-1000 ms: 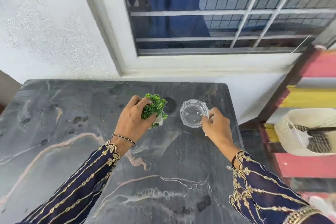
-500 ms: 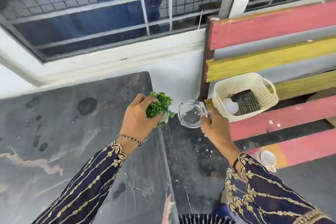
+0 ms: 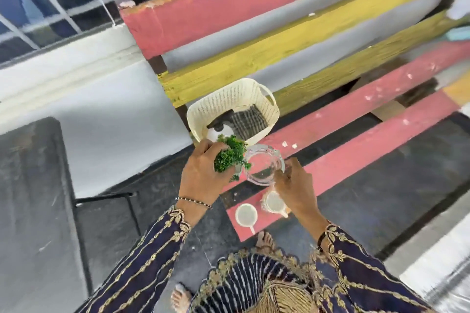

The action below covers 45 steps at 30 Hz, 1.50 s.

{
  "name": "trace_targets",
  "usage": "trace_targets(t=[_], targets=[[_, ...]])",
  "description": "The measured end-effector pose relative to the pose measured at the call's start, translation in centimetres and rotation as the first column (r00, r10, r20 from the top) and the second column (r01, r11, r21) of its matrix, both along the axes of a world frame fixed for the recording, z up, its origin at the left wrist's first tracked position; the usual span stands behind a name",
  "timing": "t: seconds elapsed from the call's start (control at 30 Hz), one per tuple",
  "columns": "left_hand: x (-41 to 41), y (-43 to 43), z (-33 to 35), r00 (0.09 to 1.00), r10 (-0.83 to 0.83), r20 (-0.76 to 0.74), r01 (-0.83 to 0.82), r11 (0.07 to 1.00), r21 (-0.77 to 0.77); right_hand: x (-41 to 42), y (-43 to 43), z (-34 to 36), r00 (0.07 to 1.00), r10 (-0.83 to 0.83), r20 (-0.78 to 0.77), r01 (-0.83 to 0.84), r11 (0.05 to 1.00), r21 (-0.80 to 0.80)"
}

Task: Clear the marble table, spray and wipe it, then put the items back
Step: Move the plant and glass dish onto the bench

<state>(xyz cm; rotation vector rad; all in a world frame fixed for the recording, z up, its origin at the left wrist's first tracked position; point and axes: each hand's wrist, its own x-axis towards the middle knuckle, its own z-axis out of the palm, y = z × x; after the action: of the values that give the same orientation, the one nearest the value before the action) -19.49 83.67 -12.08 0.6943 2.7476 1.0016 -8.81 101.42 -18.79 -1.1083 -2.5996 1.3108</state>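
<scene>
My left hand [image 3: 203, 175] grips a small green potted plant [image 3: 230, 156] from above, its pot mostly hidden by foliage and fingers. My right hand [image 3: 296, 185] pinches the near rim of a clear glass ashtray [image 3: 263, 164]. Both items hang in the air over the red slats of a painted bench [image 3: 356, 119], right of the dark marble table [image 3: 28, 185], whose corner shows at the left edge.
A cream woven basket [image 3: 229, 99] holding a checked cloth and a white bottle sits on the bench just beyond the plant. Two white cups [image 3: 246, 215] [image 3: 274, 203] stand on the nearest red slat below my hands. The table's black metal leg [image 3: 132, 208] stands on the dark floor.
I have carried the plant and the ashtray off the marble table and rightward to above the bench. The view has swung right and down, bringing the two cups into sight.
</scene>
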Motion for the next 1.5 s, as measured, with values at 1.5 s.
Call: trace_targets(t=[1.5], targets=[[-2.7, 22.0, -17.6, 0.974, -0.218, 0.060, 0.220, 0.975, -0.026, 2.4, 18.3, -14.8, 0.966, -0.041, 0.254, -0.037, 0.955, 0.293]])
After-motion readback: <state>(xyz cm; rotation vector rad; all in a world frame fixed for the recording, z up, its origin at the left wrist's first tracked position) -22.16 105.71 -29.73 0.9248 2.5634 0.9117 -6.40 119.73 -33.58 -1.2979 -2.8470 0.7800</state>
